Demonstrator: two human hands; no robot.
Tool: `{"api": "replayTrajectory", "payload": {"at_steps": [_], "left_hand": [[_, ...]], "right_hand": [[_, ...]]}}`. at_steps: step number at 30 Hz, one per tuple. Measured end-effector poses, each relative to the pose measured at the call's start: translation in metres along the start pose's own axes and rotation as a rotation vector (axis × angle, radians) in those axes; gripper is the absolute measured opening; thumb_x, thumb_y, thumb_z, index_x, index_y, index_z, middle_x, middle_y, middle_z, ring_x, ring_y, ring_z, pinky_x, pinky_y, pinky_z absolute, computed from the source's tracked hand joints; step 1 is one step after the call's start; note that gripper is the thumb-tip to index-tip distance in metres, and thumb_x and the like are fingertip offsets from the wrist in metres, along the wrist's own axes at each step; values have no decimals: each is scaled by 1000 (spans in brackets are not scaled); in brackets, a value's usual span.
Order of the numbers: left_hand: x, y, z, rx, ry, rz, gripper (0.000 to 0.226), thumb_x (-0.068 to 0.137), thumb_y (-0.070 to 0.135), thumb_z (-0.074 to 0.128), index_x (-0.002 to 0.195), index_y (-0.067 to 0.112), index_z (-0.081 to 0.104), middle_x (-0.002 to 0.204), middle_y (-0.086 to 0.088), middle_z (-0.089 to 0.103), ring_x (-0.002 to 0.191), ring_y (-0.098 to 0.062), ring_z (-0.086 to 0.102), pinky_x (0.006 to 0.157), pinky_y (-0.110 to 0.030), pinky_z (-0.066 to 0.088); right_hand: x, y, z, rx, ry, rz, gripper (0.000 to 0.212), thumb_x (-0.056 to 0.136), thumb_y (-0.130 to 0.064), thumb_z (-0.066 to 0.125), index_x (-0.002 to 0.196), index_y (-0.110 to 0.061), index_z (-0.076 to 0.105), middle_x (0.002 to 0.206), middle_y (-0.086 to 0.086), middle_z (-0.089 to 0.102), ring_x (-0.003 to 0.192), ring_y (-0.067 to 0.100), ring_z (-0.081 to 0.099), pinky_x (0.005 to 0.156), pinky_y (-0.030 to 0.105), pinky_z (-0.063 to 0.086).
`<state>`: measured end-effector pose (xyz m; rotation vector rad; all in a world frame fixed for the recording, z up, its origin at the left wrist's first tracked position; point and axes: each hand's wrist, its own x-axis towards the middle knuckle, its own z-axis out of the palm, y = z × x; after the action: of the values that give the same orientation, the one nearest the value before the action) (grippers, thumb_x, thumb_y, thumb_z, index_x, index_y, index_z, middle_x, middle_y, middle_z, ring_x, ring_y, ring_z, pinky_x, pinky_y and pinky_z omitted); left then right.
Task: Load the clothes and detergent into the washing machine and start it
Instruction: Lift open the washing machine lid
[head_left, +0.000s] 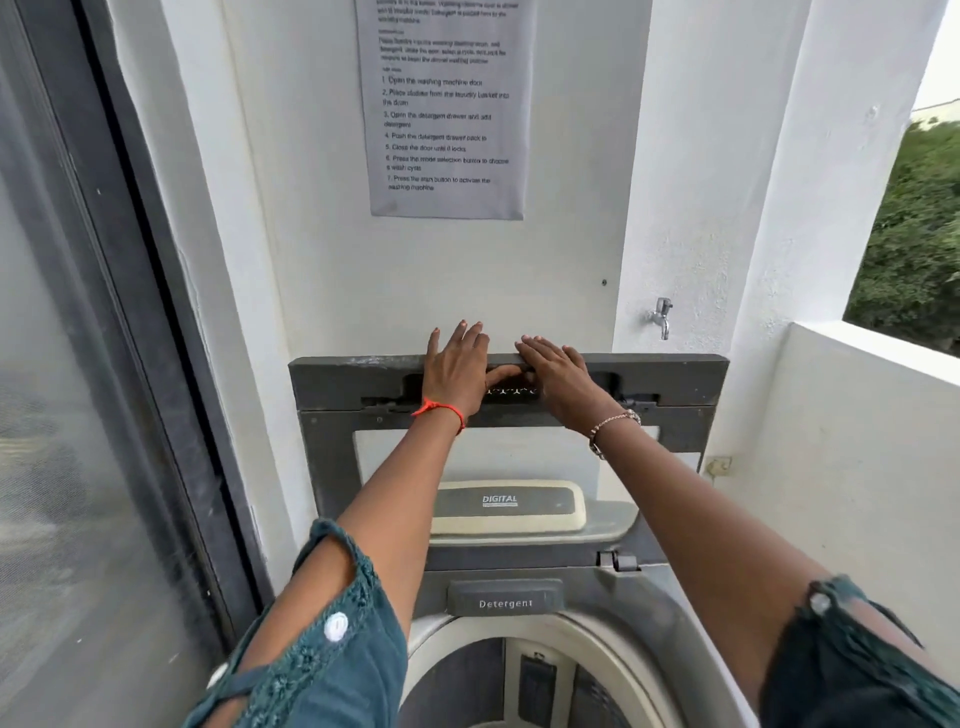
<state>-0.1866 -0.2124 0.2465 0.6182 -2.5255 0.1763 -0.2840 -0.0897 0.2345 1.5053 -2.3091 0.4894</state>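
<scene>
Head view: nearest, the drum (524, 686) is open below, with the detergent drawer (505, 598) shut behind it. Farther, the lid (332, 452) stands upright against the wall (441, 280). Left hand (457, 371) and right hand (558, 371) lie flat, fingers spread, on its top edge, grasping nothing. Clothes are not visible.

We see the washing machine lid (332, 457) standing raised against the wall at mid-frame. Our left hand (457, 371) and right hand (558, 371) lie flat, fingers spread, on its top edge. Below, the detergent drawer (505, 597) sits above the open drum (524, 686). An instruction sheet (447, 114) hangs at top centre, a tap (661, 316) at right.
</scene>
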Motion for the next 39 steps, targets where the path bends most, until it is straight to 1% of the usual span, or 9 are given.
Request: {"api": "replayTrajectory", "payload": {"at_steps": [7,12,18,21,27,31,33,36,39], "left_hand": [[27,-10,14,-4,-67,8,66,92,59,30,136,12,44,153,-2,32,145,-18,18,117,-47,7],[35,-12,19,-16,-63,2,65,91,61,31,130,12,49,150,-2,37,145,-18,19,117,-48,6],[36,-13,20,-15,-52,5,67,91,62,30,136,14,43,152,-2,34,146,-18,16,116,-49,5],[33,-11,21,-28,-16,-2,66,91,60,31,140,15,36,153,-3,30,147,-20,10,117,-49,5],[26,-9,21,-74,38,13,57,95,52,35,137,13,37,150,-6,29,146,-21,10,118,-44,11],[15,-10,23,-30,-20,84,47,100,39,34,139,12,34,151,-5,28,147,-20,2,118,-41,5],[10,-12,19,-27,-92,89,53,100,35,36,146,13,21,157,-4,15,147,-21,-9,118,-43,-4],[2,-13,11,-27,-242,68,75,99,35,37,148,11,-14,156,-8,-23,142,-24,-27,115,-44,-14],[-18,-10,8,-60,-316,59,84,98,41,38,144,7,-23,152,-12,-33,141,-24,-28,115,-43,-14]], "right_hand": [[27,7,6,19,-48,45,48,97,-7,34,144,-11,28,155,5,24,144,18,18,114,36,9],[33,7,6,30,-58,54,52,93,-1,36,143,-10,28,155,6,24,144,18,17,115,37,8],[33,7,7,20,-57,54,53,93,-2,35,145,-10,25,156,6,19,145,18,14,115,38,8],[30,5,7,-25,-49,53,58,92,2,33,147,-13,20,158,5,12,146,18,10,116,42,8],[19,-9,12,-160,34,134,66,92,3,32,149,-21,7,159,0,-2,147,17,-1,115,54,7],[12,-20,13,-160,20,216,72,93,-1,33,148,-25,-6,158,-5,-13,146,16,-10,112,62,1],[11,-20,5,-100,-43,207,75,91,-2,35,148,-21,-10,157,-3,-17,145,17,-15,112,61,-2],[0,-18,-6,34,-152,204,76,89,-1,35,147,-15,-13,156,0,-20,145,17,-15,114,57,-4],[-25,-11,-13,47,-246,179,76,88,-3,36,147,-12,-11,157,0,-18,145,15,-13,115,53,-4]]}}
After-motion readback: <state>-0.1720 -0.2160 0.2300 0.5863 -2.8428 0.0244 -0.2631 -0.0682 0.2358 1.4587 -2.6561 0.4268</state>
